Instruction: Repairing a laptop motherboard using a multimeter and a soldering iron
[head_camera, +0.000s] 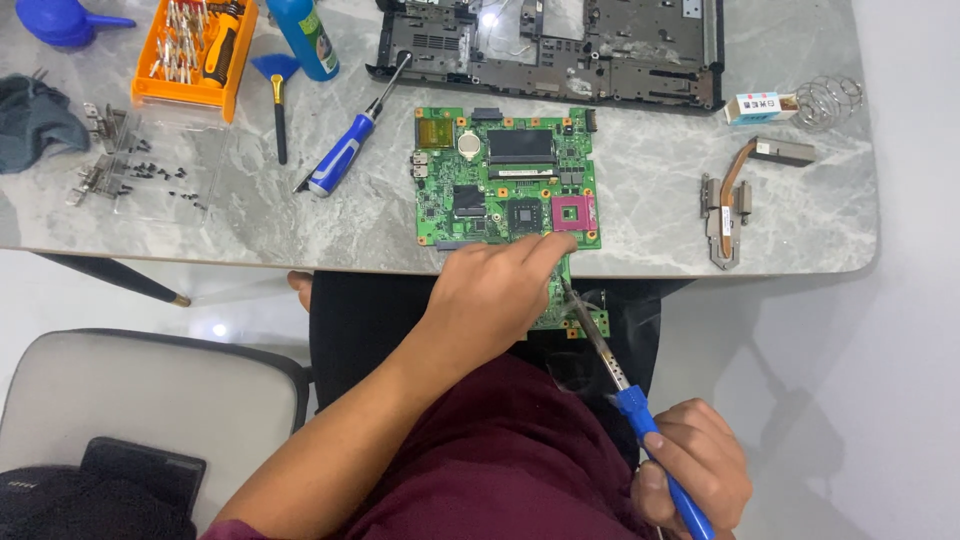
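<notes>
A left hand (495, 290) presses flat on a green laptop motherboard (508, 180) at the table edge (250, 262), while the right hand (695, 465) grips a blue-handled soldering iron (630, 395), tip at the board. Far beyond: a small white labelled box (758, 106); left, an orange case (195, 55) of screwdriver bits.

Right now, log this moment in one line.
left hand: pressing green circuit board | right hand: holding blue-handled soldering iron | tip: at board edge

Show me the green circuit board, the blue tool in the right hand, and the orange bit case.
Green circuit board (505, 180), head view, its middle.
Blue-handled tool (640, 415), head view, handle's front end.
Orange bit case (190, 50), head view, its middle.
</notes>
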